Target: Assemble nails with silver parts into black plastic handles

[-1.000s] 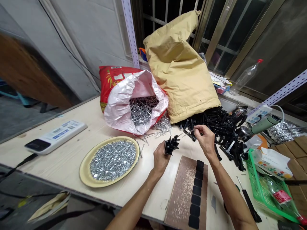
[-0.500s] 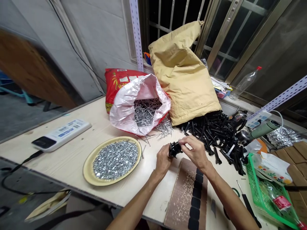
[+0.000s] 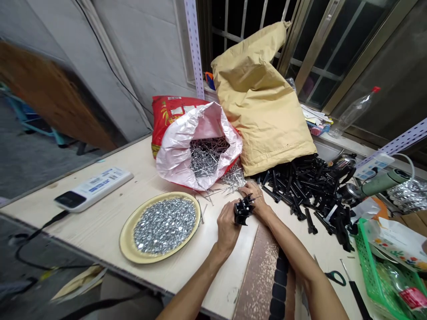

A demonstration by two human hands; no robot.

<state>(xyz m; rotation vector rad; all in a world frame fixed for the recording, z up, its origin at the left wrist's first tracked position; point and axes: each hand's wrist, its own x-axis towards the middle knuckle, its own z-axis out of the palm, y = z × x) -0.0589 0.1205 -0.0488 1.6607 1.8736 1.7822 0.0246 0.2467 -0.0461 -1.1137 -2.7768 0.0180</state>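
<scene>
My left hand (image 3: 227, 226) is closed around a small bundle of black plastic clips (image 3: 243, 210), held upright above the table. A thin metal pin shows beside the clips, in front of my right wrist. My right hand (image 3: 254, 195) reaches past the clips to the loose nails (image 3: 235, 175) spilled at the mouth of a red bag (image 3: 173, 111). Its fingertips are at the edge of these nails; whether they grip one cannot be made out. More nails (image 3: 205, 160) fill the bag's white-lined opening. A heap of black plastic parts (image 3: 300, 184) lies right of my right hand.
A yellow plate (image 3: 125, 246) of metal washers stands at left, near a white power strip (image 3: 95, 189). Under my right forearm lies a brown board (image 3: 255, 271) with black pads. A tan sack (image 3: 263, 111) stands behind; scissors (image 3: 335, 278), a screwdriver (image 3: 358, 298) and a green basket (image 3: 367, 253) are right.
My right hand has left the black clips and moved forward and left to the spilled nails. My left hand still holds the clips in nearly the same place. The view has shifted slightly.
</scene>
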